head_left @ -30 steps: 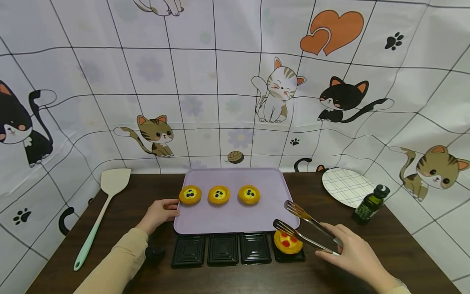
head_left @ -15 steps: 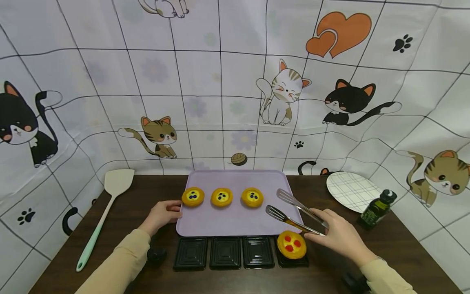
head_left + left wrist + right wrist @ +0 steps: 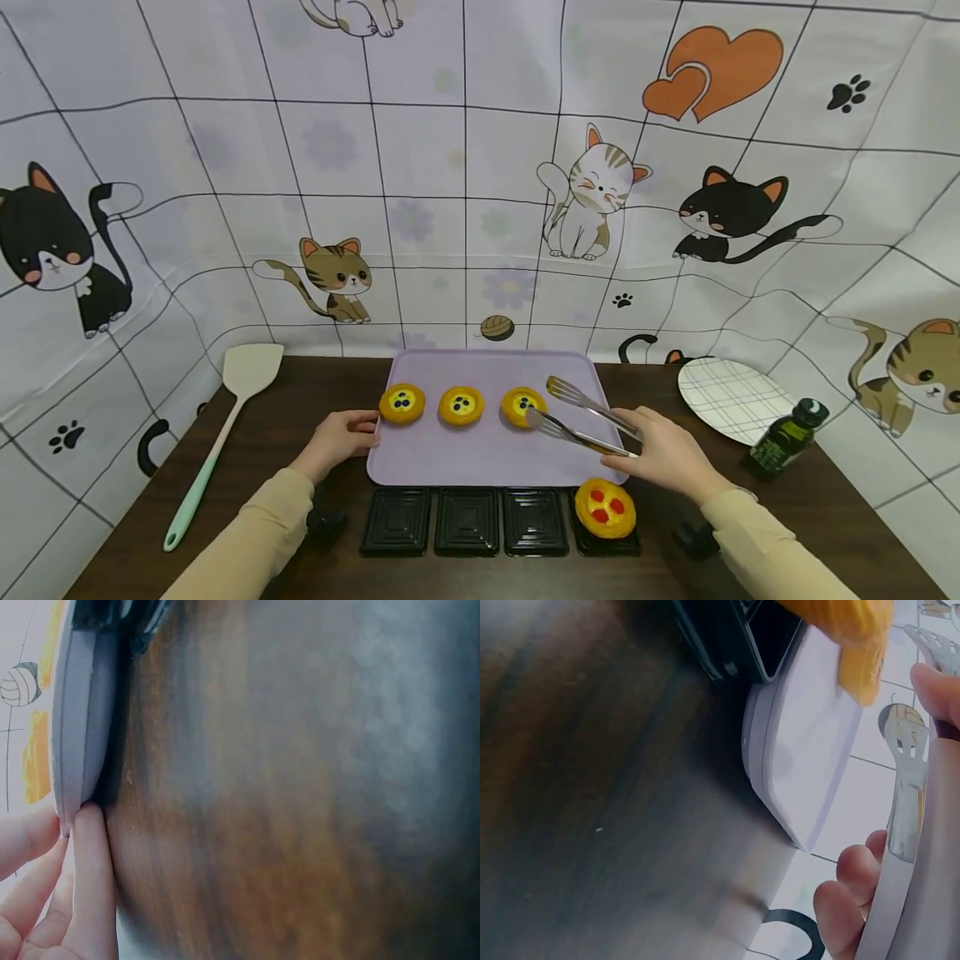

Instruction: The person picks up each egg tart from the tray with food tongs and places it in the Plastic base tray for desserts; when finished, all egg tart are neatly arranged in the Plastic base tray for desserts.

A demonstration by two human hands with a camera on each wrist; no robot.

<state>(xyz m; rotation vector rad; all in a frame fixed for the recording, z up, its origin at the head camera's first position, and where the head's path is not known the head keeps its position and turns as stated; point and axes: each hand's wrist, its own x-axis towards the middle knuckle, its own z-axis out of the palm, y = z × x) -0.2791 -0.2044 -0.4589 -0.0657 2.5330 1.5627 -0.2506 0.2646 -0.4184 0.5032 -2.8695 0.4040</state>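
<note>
A lilac tray (image 3: pixel 450 462) bears three yellow tarts with dark blue dots: a left tart (image 3: pixel 402 404), a middle tart (image 3: pixel 461 406) and a right tart (image 3: pixel 517 402). My left hand (image 3: pixel 337 442) pinches the tray's left edge; in the left wrist view the thumb lies above the rim (image 3: pixel 71 750) and a finger below. My right hand (image 3: pixel 663 450) holds metal tongs (image 3: pixel 581 437) over the tray's right side. Their arms are spread, with nothing gripped between them. In the head view, one tip overlaps the right tart's edge; whether it touches cannot be told.
Several black square dishes (image 3: pixel 396 522) line the tray's front; the rightmost bears a red-dotted tart (image 3: pixel 604 508). A spatula (image 3: pixel 217 442) lies at the left. A checked white plate (image 3: pixel 731 400) and a green bottle (image 3: pixel 787 437) are at the right. A patterned cloth (image 3: pixel 465 208) hangs behind.
My right hand has carried the tongs left and away from me, from above the red-dotted tart to beside the right blue-dotted tart. My left hand keeps its hold on the tray's edge.
</note>
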